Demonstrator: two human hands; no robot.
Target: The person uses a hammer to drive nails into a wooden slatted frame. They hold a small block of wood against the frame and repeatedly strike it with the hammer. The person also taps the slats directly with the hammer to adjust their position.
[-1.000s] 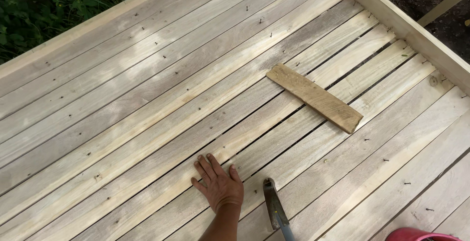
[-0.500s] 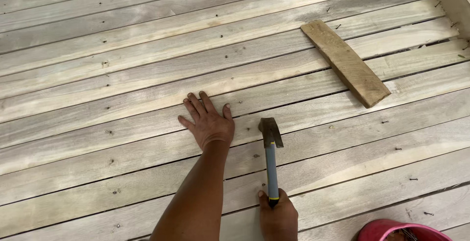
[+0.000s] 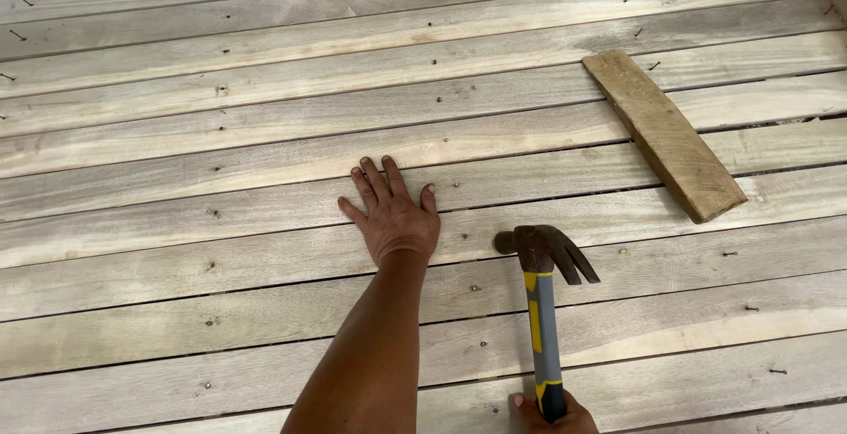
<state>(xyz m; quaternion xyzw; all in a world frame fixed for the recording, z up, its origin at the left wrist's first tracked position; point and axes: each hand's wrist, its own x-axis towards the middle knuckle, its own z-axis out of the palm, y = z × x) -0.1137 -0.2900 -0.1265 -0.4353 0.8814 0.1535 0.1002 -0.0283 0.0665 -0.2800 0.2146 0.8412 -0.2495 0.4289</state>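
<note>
One claw hammer [image 3: 545, 310] is gripped by the right hand [image 3: 551, 415]; the left hand [image 3: 394, 220] is spread flat on the plank deck [image 3: 176, 222]; one loose board [image 3: 663, 134] is seen at two o'clock.

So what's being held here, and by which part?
The right hand grips a hammer by the bottom end of its handle. The left hand holds nothing, flat on the boards.

Shown: one claw hammer [image 3: 544, 310]; one loose short board [image 3: 663, 134] near the deck's [image 3: 176, 222] right edge; two hands, left [image 3: 393, 213] and right [image 3: 551, 416].
</note>
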